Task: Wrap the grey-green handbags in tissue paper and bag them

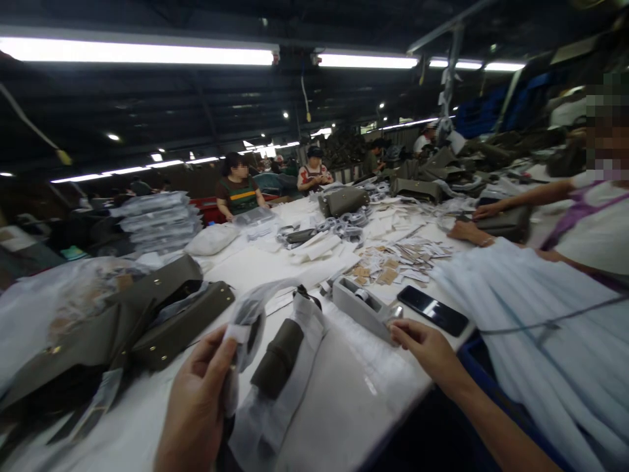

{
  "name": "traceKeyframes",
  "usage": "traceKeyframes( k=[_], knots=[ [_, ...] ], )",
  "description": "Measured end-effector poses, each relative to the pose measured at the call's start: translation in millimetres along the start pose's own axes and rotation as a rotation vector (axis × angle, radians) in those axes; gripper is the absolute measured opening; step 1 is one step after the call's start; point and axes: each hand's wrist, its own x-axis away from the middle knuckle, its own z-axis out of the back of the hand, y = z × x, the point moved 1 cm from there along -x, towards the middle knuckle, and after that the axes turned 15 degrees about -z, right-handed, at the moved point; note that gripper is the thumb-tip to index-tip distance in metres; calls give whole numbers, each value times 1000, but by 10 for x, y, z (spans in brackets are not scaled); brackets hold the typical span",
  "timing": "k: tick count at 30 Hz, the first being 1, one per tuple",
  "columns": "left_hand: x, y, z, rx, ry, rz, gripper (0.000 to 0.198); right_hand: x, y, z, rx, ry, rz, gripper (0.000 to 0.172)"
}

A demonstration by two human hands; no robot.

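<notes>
1. Here's the strap (248, 311), a curved band in cloudy, crinkled film, up above the near table (344, 410), left of centre.
2. Just right of it, a dark, rounded roll (280, 357) lies against more pale, filmy wrap.
3. Olive bags (184, 318), smooth and boxy with shiny studs, crowd the left side.
4. My left hand (201, 380) is closed, thumb against fingers, gripping the strap!
5. My right hand (425, 347) pinches thumb to forefinger at the near end of the grey dispenser (358, 308); whether tape sits between them, I can't tell.
6. The dispenser's open trough carries a roll of tape (362, 294), beside a glossy black phone (432, 310).
7. Far left, a clear sack (78, 285) shows brownish pieces inside; right, soft pale strips (521, 301) overlap a blue bin (484, 370).
</notes>
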Motion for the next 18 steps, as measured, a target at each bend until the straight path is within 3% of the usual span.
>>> traceKeyframes(
  k=[4, 9, 13, 18],
  knots=[
    [64, 15, -93, -2, -100, -110, 48, 431, -598, -499, -149, -223, 152, 40],
    [136, 55, -138, -80, -125, -231, 36, 830, -1392, -1064, -354, -507, 417, 63],
    [149, 68, -129, -127, -131, -324, 39, 919, -1679, -1349, -280, -501, 448, 70],
    [135, 75, -92, -210, -90, -403, 39, 869, -1711, -1466, -144, -376, 423, 77]
  ],
)
